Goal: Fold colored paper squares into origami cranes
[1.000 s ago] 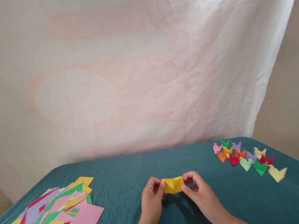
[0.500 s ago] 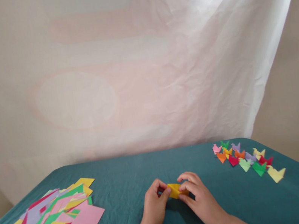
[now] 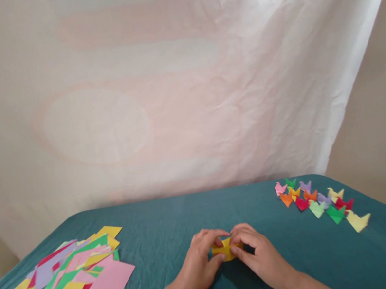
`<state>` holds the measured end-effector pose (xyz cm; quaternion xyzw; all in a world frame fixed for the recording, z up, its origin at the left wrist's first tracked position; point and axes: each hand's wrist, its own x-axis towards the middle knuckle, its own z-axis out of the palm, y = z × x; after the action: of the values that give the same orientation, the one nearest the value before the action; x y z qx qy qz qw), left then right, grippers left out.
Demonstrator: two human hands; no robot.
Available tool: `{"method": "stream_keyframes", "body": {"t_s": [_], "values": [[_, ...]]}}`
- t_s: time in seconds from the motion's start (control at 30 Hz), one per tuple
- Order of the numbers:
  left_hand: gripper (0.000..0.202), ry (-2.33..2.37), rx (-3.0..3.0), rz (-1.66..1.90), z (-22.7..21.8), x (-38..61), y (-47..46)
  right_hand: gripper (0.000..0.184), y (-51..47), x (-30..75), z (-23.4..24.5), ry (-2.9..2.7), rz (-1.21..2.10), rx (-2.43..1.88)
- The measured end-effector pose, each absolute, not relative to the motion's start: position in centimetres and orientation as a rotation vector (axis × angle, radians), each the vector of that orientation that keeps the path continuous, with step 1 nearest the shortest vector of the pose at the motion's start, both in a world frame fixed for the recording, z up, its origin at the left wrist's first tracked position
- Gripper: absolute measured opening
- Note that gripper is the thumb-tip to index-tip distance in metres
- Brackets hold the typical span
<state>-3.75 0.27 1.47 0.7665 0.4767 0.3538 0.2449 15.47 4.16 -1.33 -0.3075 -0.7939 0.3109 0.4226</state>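
A small folded piece of yellow paper [image 3: 227, 251] is held between my two hands, low in the middle of the head view. My left hand [image 3: 202, 262] pinches its left end, thumb on the near side and fingers over the top. At the right end, my right hand [image 3: 258, 254] grips it the same way, thumb in front and fingertips curled over the upper edge. Fingers cover both ends of the paper, so only its middle shows.
Loose coloured paper sheets [image 3: 108, 287] lie in an overlapping pile on the left of the dark green cloth-covered table [image 3: 155, 229]. Several folded paper birds [image 3: 336, 213] stand in rows at the right. A pale sheet [image 3: 181, 117] hangs behind the table.
My left hand has shifted its hold, its fingers now reaching over the paper's top edge. The paper's upper edge has opened somewhat. The view has tilted slightly.
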Motion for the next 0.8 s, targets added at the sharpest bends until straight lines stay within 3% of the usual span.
{"method": "stream_keyframes", "body": {"t_s": [0.27, 0.8], "values": [[0.010, 1.142, 1.572, 1.165, -1.2, -4.7, 2.3, 0.024, 5.2, 15.9, -2.3, -1.832, 1.165, -0.842], [0.022, 0.910, 1.201, 1.113, -2.5, -5.0, 3.0, 0.018, 5.8, 15.9, -3.6, -1.786, 1.275, -0.895]]}}
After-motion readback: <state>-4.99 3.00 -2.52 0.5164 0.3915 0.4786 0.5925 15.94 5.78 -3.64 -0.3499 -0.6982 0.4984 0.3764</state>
